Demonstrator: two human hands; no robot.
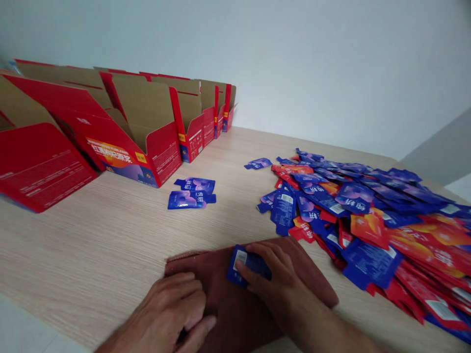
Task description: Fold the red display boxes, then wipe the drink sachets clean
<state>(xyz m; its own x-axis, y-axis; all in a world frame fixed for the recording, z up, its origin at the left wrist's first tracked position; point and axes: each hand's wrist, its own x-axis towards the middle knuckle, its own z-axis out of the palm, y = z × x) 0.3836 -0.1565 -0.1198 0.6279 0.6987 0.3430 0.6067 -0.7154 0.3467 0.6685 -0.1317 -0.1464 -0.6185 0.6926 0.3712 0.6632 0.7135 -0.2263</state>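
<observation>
Head view: pinching blue sachet (239, 269) in right hand (275, 274) on brown cloth (235, 314), left hand (176, 304) curled at near left, can't tell if gripping.

Right fingers (267, 254) partly hide a blue sachet (256, 265) (small print illegible).

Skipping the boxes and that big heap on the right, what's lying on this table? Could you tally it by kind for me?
Blue packets: 4 (two near the boxes, one just left of the heap, one under the right hand)
Brown cloth: 1
Total: 5
</observation>
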